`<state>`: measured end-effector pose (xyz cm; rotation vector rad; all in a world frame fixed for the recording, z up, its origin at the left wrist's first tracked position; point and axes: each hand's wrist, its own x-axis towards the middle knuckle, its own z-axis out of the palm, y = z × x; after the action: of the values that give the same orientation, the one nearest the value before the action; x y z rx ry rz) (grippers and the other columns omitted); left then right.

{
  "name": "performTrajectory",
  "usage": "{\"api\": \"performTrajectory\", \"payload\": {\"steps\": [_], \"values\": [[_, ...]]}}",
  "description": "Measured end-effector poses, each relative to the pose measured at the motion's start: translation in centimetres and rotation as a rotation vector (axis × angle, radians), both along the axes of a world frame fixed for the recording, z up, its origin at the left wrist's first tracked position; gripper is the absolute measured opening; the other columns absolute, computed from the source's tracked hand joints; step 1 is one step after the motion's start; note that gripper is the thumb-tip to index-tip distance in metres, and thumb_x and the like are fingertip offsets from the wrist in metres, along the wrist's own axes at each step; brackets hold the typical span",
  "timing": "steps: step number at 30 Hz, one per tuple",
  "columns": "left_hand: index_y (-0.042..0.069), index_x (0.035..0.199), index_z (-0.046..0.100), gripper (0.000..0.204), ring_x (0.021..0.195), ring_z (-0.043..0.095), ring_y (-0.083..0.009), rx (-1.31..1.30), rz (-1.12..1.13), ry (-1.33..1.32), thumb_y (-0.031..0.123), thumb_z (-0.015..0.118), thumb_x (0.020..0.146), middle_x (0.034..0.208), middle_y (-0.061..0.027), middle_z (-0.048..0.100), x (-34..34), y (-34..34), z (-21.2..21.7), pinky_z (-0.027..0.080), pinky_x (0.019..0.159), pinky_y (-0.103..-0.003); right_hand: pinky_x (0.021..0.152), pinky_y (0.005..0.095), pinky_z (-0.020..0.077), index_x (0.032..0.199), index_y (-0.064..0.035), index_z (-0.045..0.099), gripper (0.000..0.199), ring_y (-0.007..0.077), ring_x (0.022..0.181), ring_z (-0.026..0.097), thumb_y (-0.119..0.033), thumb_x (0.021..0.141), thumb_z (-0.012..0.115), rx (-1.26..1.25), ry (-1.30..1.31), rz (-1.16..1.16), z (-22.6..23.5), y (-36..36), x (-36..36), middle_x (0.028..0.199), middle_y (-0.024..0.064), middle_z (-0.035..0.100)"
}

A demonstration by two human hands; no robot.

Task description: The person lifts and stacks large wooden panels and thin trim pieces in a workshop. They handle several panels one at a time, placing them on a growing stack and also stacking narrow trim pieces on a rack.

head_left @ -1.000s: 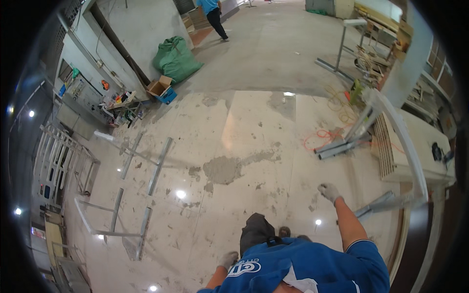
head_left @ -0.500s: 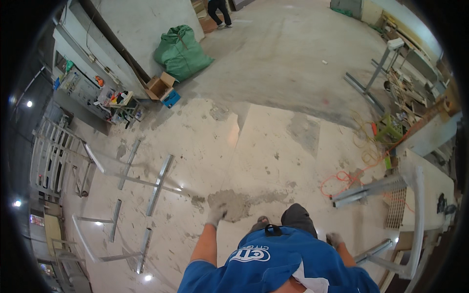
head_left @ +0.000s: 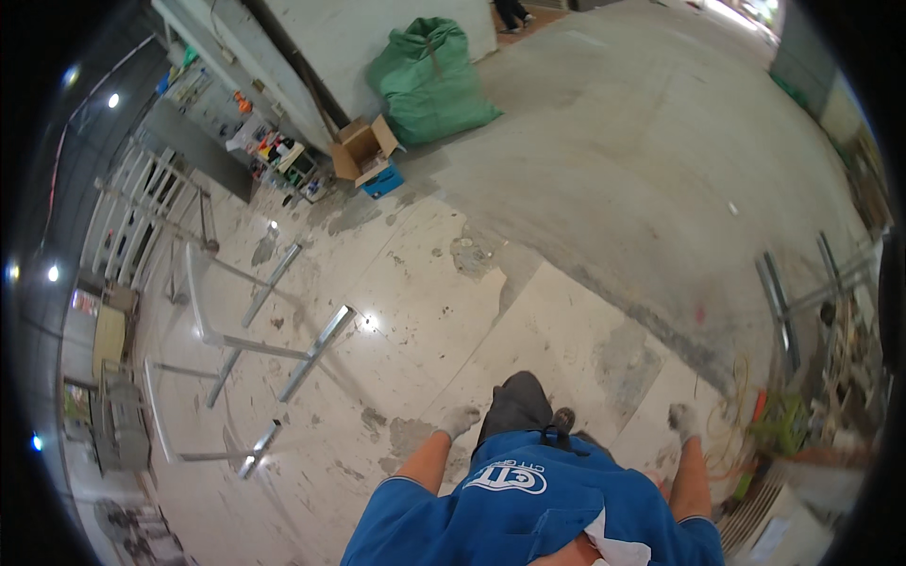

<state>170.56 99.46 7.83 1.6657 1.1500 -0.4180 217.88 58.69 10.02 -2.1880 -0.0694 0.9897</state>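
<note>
Person walking over a stained tiled floor point(head_left: 528, 311), seen from above; blue shirt at bottom edge. Both hands gloved, hanging at the sides, holding nothing.

Left hand point(head_left: 460, 420): fingers loosely curled together, empty, above the floor just left of the dark trouser leg point(head_left: 514, 406). Right hand point(head_left: 681, 420): small and blurred, looks loosely closed, cannot tell for sure; nothing in it.

Nearest things to the left hand: metal frames point(head_left: 274, 349) lying flat on the floor, well to its left. Silver rails; the long rails run roughly lower-left to upper-right, thin cross tubes join them at an angle. One short rail end point(head_left: 260, 451) lies near the lower left, same slant. More rails point(head_left: 274, 274) further up-left, pointing the same way.

Near the right hand: orange cable point(head_left: 727, 415) in loops on the floor, just beside it to the right; a green tool or box point(head_left: 779, 420) past it, blurred. Metal bars point(head_left: 783, 302) lie further up right, long axis mostly up-down.

Far side: big green sack point(head_left: 429, 80) against the wall, open cardboard box point(head_left: 363, 151) just left of it, small blue box point(head_left: 382, 181) touching the cardboard one. White railing point(head_left: 132, 217) stands at far left. Grey bare concrete point(head_left: 661, 141) covers the upper right.

Floor straight ahead of the feet has patches of dried mortar only; frames lie to the left, off that line.
</note>
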Motion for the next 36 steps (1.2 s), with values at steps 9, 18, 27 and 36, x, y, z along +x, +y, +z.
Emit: {"api": "performTrajectory", "payload": {"steps": [9, 18, 27, 36], "values": [[0.01, 0.115, 0.062, 0.032, 0.051, 0.054, -0.0176, -0.539, 0.517, 0.292, 0.007, 0.055, 0.084, 0.069, -0.0075, 0.061, 9.6, 13.8, -6.7, 0.045, 0.046, -0.032, 0.06, 0.0274, 0.0473, 0.097, -0.0041, 0.062, 0.021, 0.0126, 0.071, 0.056, -0.023, 0.087, 0.063, 0.414, -0.141, -0.184, 4.3, 34.0, 27.5, 0.086, 0.0041, 0.061], [0.004, 0.115, 0.062, 0.035, 0.068, 0.06, -0.0126, -0.005, 0.343, -0.316, 0.024, 0.063, 0.086, 0.08, -0.0057, 0.064, 53.3, 54.6, 6.6, 0.049, 0.061, -0.029, 0.055, 0.0341, 0.0451, 0.072, -0.0022, 0.064, 0.029, 0.0174, 0.056, 0.055, -0.029, 0.083, 0.062, 0.026, 0.315, -0.098, -8.1, 32.4, 26.6, 0.062, 0.0077, 0.06], [0.008, 0.115, 0.064, 0.036, 0.075, 0.062, -0.0188, 0.243, 0.052, -0.111, 0.023, 0.056, 0.084, 0.09, -0.009, 0.066, 78.3, 70.7, 0.7, 0.05, 0.068, -0.032, 0.051, 0.0333, 0.043, 0.057, -0.0033, 0.06, 0.029, 0.0168, 0.052, 0.051, -0.024, 0.077, 0.062, -0.303, 0.152, -0.076, -11.2, 52.4, 63.2, 0.053, 0.0066, 0.052], [0.004, 0.079, 0.07, 0.022, 0.054, 0.057, -0.0173, -0.53, 0.753, -0.047, 0.012, 0.049, 0.078, 0.067, -0.0097, 0.063, 88.3, 74.7, -6.7, 0.043, 0.048, -0.033, 0.068, 0.032, 0.0498, 0.108, -0.0002, 0.064, 0.033, 0.0175, 0.072, 0.061, -0.017, 0.079, 0.063, 0.177, -0.311, 0.23, 5.8, 101.3, 105.1, 0.081, 0.0086, 0.066]]}}
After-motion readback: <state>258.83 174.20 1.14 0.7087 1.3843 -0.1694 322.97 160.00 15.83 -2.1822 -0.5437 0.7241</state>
